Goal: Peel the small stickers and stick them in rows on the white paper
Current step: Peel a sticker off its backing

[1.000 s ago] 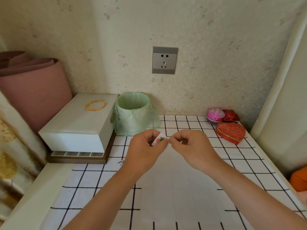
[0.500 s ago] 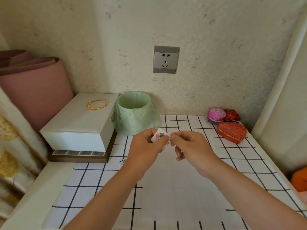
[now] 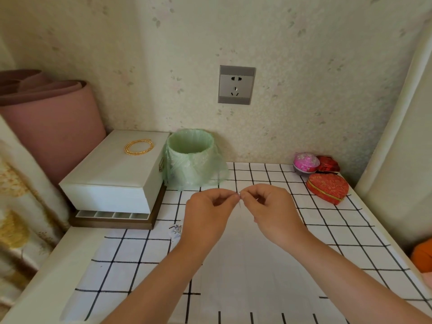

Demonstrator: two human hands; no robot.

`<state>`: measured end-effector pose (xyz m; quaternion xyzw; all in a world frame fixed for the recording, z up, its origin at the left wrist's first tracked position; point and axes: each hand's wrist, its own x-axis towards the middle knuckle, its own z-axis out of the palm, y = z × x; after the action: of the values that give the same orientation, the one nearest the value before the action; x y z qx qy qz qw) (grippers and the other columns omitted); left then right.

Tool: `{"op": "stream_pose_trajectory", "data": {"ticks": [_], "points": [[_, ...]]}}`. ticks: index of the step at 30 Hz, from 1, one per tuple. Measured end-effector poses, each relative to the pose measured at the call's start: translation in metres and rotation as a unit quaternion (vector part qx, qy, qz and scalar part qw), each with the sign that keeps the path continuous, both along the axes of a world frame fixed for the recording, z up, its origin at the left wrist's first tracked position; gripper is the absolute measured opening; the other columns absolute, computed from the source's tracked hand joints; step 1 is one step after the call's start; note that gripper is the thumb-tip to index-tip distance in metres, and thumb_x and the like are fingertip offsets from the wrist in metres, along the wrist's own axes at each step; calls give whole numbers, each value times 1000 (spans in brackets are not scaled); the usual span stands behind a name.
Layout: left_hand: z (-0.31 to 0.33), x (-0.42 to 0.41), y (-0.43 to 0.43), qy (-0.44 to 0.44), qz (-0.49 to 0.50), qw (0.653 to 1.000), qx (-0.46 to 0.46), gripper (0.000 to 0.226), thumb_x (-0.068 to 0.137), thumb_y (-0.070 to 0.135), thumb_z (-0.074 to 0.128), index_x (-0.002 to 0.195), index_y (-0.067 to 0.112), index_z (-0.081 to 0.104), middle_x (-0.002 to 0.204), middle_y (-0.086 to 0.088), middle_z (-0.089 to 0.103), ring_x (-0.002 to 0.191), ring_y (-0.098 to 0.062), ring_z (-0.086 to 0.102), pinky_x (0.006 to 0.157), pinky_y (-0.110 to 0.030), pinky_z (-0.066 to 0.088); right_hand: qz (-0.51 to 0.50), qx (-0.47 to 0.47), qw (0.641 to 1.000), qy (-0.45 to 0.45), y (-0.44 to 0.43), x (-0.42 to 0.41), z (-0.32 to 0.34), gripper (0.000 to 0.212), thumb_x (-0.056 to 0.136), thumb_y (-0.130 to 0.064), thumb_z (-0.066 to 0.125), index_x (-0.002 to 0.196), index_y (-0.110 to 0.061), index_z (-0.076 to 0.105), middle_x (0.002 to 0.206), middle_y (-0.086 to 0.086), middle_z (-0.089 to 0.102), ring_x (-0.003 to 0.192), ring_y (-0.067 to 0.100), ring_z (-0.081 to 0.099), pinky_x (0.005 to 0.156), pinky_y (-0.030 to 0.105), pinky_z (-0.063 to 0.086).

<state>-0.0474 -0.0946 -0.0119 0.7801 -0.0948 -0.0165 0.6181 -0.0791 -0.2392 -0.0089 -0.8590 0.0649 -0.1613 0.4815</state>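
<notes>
The left hand (image 3: 210,213) and right hand (image 3: 273,211) met fingertip to fingertip, both pinching a small sticker (image 3: 239,200). It showed only as a thin pale sliver, edge-on, so whether its backing had parted could not be told. Directly beneath the pinch lay the white paper (image 3: 245,265) on a black-checked cloth (image 3: 131,249). Just left of the left hand sat a small printed scrap (image 3: 177,229). Beyond the pinch stood a green-lined bin (image 3: 190,157) with a white box (image 3: 117,169) beside it. Off to the right lay a red heart-shaped box (image 3: 328,187).
</notes>
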Motion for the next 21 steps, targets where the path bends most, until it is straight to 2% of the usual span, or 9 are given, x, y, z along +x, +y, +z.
{"op": "stream_pose_trajectory", "data": {"ticks": [2, 3, 7, 12, 17, 21], "points": [[1, 0, -1, 37, -6, 999, -16, 6, 87, 26, 74, 86, 28, 79, 76, 7, 75, 75, -14, 71, 74, -35, 61, -3, -52, 999, -16, -1, -2, 0, 17, 93, -24, 63, 80, -28, 73, 66, -28, 64, 55, 4, 55, 58, 24, 44], [2, -1, -1, 48, -8, 999, -24, 6, 87, 26, 74, 86, 28, 80, 76, 6, 76, 75, -17, 72, 73, -37, 61, -4, -83, 996, -23, -1, -3, 0, 16, 93, -26, 63, 80, -31, 72, 70, -27, 65, 58, 5, 56, 59, 26, 46], [4, -2, -1, 56, -2, 998, -18, 8, 87, 23, 73, 82, 22, 80, 75, 5, 76, 74, -14, 73, 68, -34, 62, 2, -146, 989, -33, 0, -5, -1, 19, 92, -27, 62, 78, -39, 67, 78, -21, 66, 65, 7, 57, 62, 26, 48], [-1, 0, -1, 15, 14, 999, 45, 11, 84, 24, 73, 73, 25, 74, 70, 10, 73, 72, -10, 71, 71, -43, 61, 4, -151, 988, -19, 2, -5, -3, 16, 93, -27, 63, 84, -35, 73, 72, -25, 63, 66, 7, 57, 59, 20, 40], [1, 1, 0, 7, 4, 999, 45, 9, 85, 19, 71, 76, 20, 72, 72, 6, 72, 71, -13, 71, 64, -40, 62, 8, -105, 994, -3, 1, -2, -5, 17, 93, -25, 62, 81, -32, 73, 75, -24, 66, 61, 5, 56, 60, 23, 43], [7, 1, 2, 49, -23, 998, -14, 11, 88, 19, 70, 83, 10, 72, 85, -2, 73, 71, -12, 73, 58, -30, 61, 6, -2, 1000, 24, 1, 0, 0, 18, 94, -27, 63, 77, -29, 70, 69, -25, 66, 56, 2, 58, 57, 19, 42]]}}
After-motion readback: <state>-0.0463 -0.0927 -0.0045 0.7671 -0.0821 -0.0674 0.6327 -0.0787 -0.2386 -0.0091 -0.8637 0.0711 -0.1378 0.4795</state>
